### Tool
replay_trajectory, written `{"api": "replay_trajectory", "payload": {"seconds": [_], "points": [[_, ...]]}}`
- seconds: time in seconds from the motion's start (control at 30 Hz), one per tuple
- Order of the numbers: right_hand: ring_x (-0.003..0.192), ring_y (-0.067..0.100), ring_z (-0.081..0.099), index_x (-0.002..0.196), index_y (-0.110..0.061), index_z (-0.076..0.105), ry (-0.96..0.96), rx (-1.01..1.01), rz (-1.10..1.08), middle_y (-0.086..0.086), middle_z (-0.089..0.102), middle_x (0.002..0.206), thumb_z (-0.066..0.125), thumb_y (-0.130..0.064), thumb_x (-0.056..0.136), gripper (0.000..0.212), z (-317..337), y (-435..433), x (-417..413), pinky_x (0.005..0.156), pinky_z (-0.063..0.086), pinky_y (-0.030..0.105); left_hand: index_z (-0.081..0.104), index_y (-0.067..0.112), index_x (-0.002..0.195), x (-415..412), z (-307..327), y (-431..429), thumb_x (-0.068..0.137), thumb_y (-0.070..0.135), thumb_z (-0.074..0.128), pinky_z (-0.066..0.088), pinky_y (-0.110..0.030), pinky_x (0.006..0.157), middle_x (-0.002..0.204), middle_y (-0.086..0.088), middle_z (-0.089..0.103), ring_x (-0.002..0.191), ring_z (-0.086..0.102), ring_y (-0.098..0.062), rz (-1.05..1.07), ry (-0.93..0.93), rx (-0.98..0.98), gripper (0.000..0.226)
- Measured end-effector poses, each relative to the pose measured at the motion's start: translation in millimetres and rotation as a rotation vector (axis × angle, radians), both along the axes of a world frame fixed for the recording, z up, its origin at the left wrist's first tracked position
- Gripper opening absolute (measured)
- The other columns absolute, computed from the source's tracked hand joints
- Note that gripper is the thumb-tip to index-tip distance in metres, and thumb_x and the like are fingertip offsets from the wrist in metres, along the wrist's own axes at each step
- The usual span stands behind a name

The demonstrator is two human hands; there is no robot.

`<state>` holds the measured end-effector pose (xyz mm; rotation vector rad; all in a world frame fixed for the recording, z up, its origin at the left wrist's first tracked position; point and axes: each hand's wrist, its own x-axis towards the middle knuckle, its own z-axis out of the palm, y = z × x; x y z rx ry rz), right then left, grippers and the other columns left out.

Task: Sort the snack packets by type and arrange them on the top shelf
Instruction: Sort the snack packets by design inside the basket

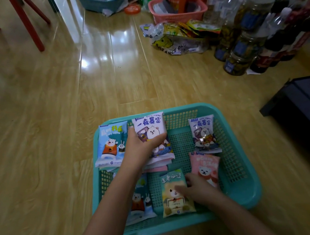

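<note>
My left hand (pixel 144 145) is gripping a lilac packet (pixel 151 126) at the basket's (pixel 253 187) twelve o'clock. My right hand (pixel 197 187) is touching the yellow packet (pixel 175 202) at six, fingers too blurred to judge.

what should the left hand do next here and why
Probably set the lilac packet down on the stack beneath it: the left hand grips it right over like packets, and the right hand is busy on the yellow packet.

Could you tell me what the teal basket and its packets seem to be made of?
Teal basket: likely moulded plastic, given its perforated grid walls. White packet by the right wall: probably glossy printed film, showing glare and crimped ends.
</note>
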<state>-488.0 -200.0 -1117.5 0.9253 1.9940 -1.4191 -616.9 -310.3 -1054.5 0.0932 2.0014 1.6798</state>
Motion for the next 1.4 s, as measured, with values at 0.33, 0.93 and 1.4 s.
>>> {"api": "replay_trajectory", "payload": {"seconds": [0.33, 0.93, 1.4], "points": [[0.090, 0.023, 0.063, 0.099, -0.009, 0.065, -0.032, 0.605, 0.448, 0.008, 0.064, 0.091, 0.054, -0.038, 0.088, 0.032, -0.1, -11.3, -24.1, 0.070, 0.048, 0.029, 0.046, 0.013, 0.117, 17.6, -7.3, -14.1, 0.091, 0.018, 0.057, 0.055, -0.019, 0.072, 0.098, 0.005, 0.065, 0.076, 0.068, 0.000, -0.065, -0.135, 0.066, 0.028], [0.102, 0.024, 0.061, 0.126, -0.018, 0.046, 0.294, 0.627, -0.173, 0.010, 0.062, 0.118, 0.053, 0.000, 0.088, 0.043, -27.0, 83.0, -50.5, 0.073, 0.046, 0.024, 0.039, 0.007, 0.113, 12.7, -23.2, 60.0, 0.095, 0.015, 0.049, 0.049, -0.013, 0.060, 0.104, -0.004, 0.057, 0.084, 0.058, -0.008, -0.140, -0.174, -0.015, 0.022], [0.117, 0.024, 0.054, 0.137, -0.024, 0.044, 0.287, 0.508, -0.040, 0.006, 0.055, 0.133, 0.050, -0.009, 0.092, 0.048, -1.9, 103.7, -47.8, 0.096, 0.047, 0.036, 0.031, 0.004, 0.117, 41.4, -48.7, 82.1, 0.098, 0.021, 0.043, 0.048, -0.047, 0.084, 0.103, -0.019, 0.050, 0.086, 0.052, -0.021, -0.174, -0.086, -0.141, 0.028]]}}
